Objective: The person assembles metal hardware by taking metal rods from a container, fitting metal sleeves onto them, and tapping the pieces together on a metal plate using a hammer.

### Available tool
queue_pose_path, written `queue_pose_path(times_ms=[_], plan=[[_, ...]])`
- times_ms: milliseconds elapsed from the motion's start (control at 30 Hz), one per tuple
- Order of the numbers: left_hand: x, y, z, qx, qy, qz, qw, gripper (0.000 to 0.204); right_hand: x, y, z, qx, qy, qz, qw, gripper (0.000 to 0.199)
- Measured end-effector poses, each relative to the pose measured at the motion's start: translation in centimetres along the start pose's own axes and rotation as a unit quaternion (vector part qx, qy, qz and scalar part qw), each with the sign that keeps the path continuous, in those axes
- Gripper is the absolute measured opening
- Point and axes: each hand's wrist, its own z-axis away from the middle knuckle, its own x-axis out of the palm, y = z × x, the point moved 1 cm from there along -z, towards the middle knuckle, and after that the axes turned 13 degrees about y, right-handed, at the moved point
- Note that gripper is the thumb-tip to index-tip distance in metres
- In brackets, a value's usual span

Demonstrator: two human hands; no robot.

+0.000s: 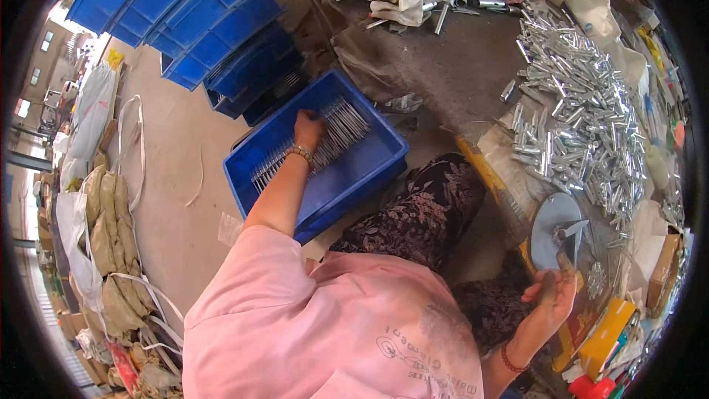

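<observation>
My left hand (309, 131) reaches into a blue plastic crate (353, 177), over a row of slim silver metal rods (343, 124). Its fingers are bent and closed against the rods; what they grip is partly hidden. On the right, my right hand (550, 297) is held palm up with its fingers apart and nothing visible in it. Dark smudges mark its fingers. Just beyond it stands a round grey disc (555, 229) with a pointed metal piece at its centre.
Blue crates (199, 22) are stacked at the far left. A large heap of shiny metal tubes (583, 118) covers the bench at right. Metal tools and a glove (399, 7) lie at the back. A yellow box (607, 338) sits near right; sacks (111, 251) line the left.
</observation>
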Motion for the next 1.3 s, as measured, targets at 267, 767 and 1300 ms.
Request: queue_pose_path(times_ms=[267,767,1300], plan=[[-1.6,-1.4,-1.1,0.186,0.043,-0.057,0.98,0.048,0.4,-1.3,0.2,0.037,-0.056,-0.031,0.997,0.028],[-10.6,35.8,25.0,0.551,-0.191,0.227,0.78,0.023,-0.7,-1.2,1.1,0.009,-0.124,-0.067,0.99,0.018],[-11.2,35.8,30.8,0.53,-0.387,0.272,0.704,0.012,-11.7,0.0,-16.5,-0.347,0.098,0.44,0.822,0.02]])
